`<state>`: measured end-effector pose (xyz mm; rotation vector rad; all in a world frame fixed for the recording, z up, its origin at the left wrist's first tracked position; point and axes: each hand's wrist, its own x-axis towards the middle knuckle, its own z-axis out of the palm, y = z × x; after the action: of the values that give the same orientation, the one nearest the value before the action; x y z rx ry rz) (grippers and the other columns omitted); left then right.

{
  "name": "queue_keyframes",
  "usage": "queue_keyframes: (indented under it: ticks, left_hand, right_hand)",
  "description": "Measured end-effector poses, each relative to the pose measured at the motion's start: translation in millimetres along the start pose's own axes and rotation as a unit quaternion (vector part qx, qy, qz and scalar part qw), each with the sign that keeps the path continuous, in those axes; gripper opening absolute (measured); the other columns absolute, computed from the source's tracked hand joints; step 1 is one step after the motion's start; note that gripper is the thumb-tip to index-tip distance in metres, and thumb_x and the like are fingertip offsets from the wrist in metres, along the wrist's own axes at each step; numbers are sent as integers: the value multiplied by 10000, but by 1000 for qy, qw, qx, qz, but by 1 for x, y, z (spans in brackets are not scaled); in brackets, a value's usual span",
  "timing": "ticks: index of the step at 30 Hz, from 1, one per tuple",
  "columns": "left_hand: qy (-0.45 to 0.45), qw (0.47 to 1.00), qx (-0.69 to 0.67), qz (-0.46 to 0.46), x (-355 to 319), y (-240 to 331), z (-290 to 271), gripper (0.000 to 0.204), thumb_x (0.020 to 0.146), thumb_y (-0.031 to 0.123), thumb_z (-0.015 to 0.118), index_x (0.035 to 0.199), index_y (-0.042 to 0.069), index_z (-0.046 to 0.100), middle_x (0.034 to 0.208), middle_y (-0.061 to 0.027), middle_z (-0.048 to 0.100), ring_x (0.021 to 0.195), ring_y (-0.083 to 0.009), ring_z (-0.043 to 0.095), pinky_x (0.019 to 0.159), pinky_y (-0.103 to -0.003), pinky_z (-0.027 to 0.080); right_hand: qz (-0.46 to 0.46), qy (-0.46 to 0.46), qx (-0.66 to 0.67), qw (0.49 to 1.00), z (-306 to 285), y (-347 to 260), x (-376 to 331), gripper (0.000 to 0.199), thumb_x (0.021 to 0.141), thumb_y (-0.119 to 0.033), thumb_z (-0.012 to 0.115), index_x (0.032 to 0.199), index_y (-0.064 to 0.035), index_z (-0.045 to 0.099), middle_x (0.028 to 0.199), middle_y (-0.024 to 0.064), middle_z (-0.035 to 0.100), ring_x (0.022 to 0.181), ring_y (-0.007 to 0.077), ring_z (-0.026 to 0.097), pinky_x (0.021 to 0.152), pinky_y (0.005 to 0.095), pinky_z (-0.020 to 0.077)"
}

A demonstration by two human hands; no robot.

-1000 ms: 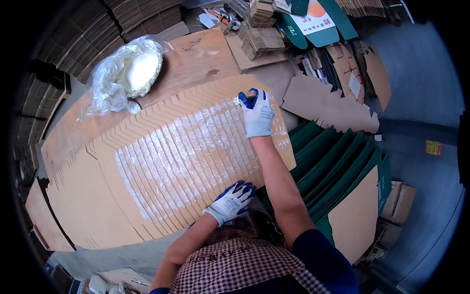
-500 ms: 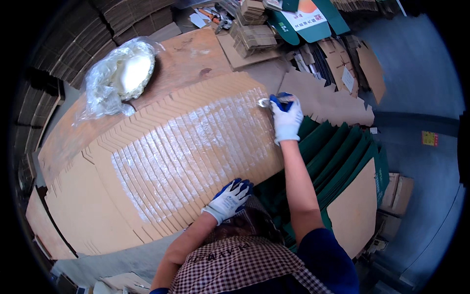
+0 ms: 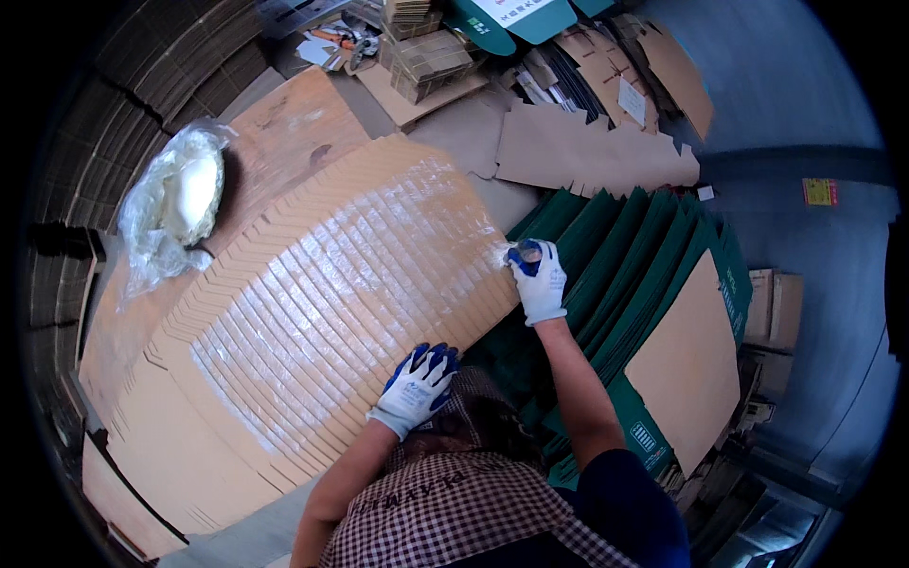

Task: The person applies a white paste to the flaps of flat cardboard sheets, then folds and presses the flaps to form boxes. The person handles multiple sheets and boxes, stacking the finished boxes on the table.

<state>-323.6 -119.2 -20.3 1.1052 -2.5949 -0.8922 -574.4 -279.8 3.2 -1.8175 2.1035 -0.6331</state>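
In front of me a row of brown cardboard sheets lies fanned out and overlapping, each exposed strip smeared with wet, whitish glue. At the right end of the row my right hand, in a white and blue glove, is closed round a small brush. Its pale tip touches the edge of the last sheet; the fingers cover most of the rest. My left hand, gloved alike, rests with its fingers apart on the near edge of the sheets. A plastic-lined bowl of white glue stands at the far left.
Green cardboard pieces stand fanned at my right, with a brown sheet against them. Behind are cardboard bundles, a torn brown sheet and orange-handled pliers. The wooden tabletop shows beside the bowl.
My right hand has moved with the brush down the right end of the sheets, toward me. My left hand stays on the near edge. The whole view has shifted and turned slightly.
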Motion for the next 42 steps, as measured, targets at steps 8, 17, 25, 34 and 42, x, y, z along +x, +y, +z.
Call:
queue_keyframes:
  ticks: [8,17,25,34,42]
  left_hand:
    - [-19,1000,18,-9,2,2,2,582,909,363,601,1425,111,503,1501,-126,444,1410,-310,386,1202,-510,242]
    - [-11,1000,23,-16,1,2,1,571,905,367,602,1410,113,518,1498,-121,451,1404,-309,393,1194,-513,255]
    - [-22,999,34,-10,2,3,1,571,910,378,598,1414,124,516,1510,-120,440,1415,-306,380,1199,-513,251]
    - [-28,999,44,-14,2,4,-1,565,915,386,599,1410,123,526,1507,-115,449,1414,-300,386,1198,-515,249]
    - [-6,1000,18,-17,2,2,-2,539,903,394,620,1356,105,569,1500,-121,457,1409,-308,396,1184,-528,267]
  right_hand:
    - [-61,-48,-8,997,0,2,-33,456,804,-273,796,1165,-76,598,1182,134,591,967,374,659,824,432,548]
    - [-58,-51,8,997,-3,-1,-50,565,779,-322,820,1216,-63,572,1201,170,607,986,378,666,838,444,559]
    - [-8,35,19,999,1,31,16,407,813,-228,795,1134,-66,603,1116,136,632,952,359,663,823,428,546]
    - [-2,-21,93,995,29,20,37,418,787,-222,804,1108,-41,606,1061,167,635,962,373,645,851,411,526]
    - [165,78,195,964,-7,21,62,335,796,-67,801,1085,-44,635,968,76,693,824,167,646,764,311,538]
